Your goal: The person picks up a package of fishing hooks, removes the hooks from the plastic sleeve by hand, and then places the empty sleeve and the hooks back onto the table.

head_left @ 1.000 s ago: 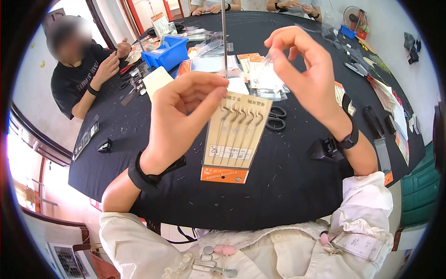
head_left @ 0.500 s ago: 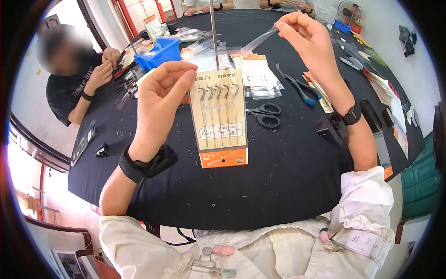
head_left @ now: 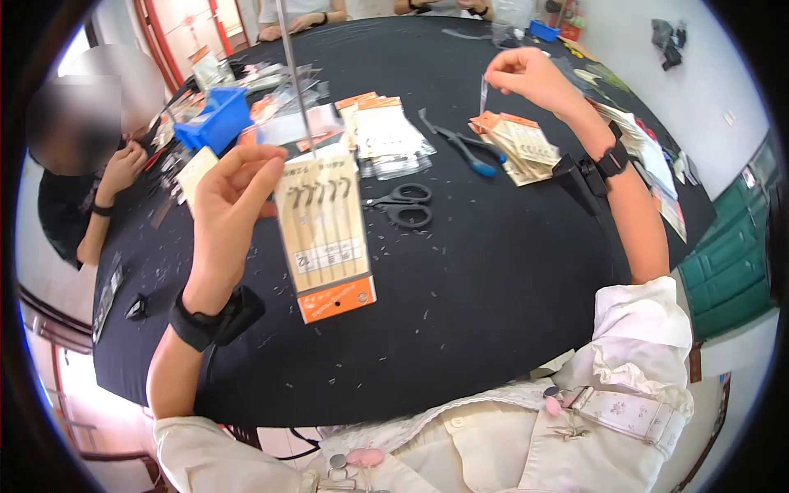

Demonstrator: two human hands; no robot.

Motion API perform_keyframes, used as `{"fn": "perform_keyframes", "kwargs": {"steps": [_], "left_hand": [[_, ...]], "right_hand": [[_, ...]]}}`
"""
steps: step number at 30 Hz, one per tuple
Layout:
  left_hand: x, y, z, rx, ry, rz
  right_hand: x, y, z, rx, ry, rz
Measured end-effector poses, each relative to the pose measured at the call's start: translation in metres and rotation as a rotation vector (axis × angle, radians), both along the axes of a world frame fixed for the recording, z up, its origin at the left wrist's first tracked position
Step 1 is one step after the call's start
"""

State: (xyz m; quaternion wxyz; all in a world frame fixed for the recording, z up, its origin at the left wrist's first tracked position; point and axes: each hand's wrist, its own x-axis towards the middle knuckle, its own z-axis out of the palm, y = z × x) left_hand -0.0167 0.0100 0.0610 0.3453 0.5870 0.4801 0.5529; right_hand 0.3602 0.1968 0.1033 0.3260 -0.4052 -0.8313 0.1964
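My left hand (head_left: 230, 193) pinches a fishing hook packet (head_left: 325, 246) by its upper left corner. The packet is a cream card in a clear sleeve, with several hooks on lines in a row and an orange band at the end nearest me. It hangs slightly tilted above the black tabletop. Off to the right, my right hand (head_left: 538, 82) is closed on a narrow clear plastic strip (head_left: 483, 94), which dangles from the fingertips. Below that hand lies a stack of hook packets (head_left: 522, 148) with orange ends.
Black-handled scissors (head_left: 408, 205) and blue-handled pliers (head_left: 472, 152) lie on the black table (head_left: 485, 271). More packets (head_left: 382, 131) and a blue bin (head_left: 215, 119) are farther back. A thin metal rod (head_left: 294, 66) rises behind my packet. Co-workers' hands (head_left: 123, 172) show around the table.
The strip stretched from the packet's top toward my right hand; now it hangs apart from the packet, over the right-hand stack. The view has swung right, and the packet appears lower and farther left.
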Motion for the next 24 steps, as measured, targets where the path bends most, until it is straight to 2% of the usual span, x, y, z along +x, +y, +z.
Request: {"fn": "perform_keyframes", "kwargs": {"steps": [4,6,10,14,17,19,21,24], "left_hand": [[0.002,0.003,0.001,-0.04,0.013,-0.024],[0.003,0.003,0.002,-0.031,0.028,-0.025],[0.0,0.005,0.0,-0.033,0.028,-0.04],[0.004,0.003,0.001,0.001,0.002,-0.068],[0.004,0.003,0.002,0.012,0.01,-0.066],[0.004,0.002,0.002,0.017,0.026,-0.078],[0.005,0.001,0.002,0.021,0.046,-0.076],[0.003,0.003,0.001,0.015,0.076,-0.072]], "right_hand": [[0.072,0.021,0.009,-0.116,-0.128,-0.099],[0.099,0.016,0.019,-0.265,-0.299,-0.294],[0.161,0.013,0.027,-0.353,-0.376,-0.349],[0.189,-0.007,0.029,-0.346,-0.45,-0.355],[0.197,-0.01,0.023,-0.471,-0.586,-0.389],[0.192,-0.017,0.018,-0.443,-0.632,-0.425],[0.186,-0.022,0.013,-0.295,-0.788,-0.502],[0.187,-0.022,0.001,-0.416,-0.725,-0.429]]}}
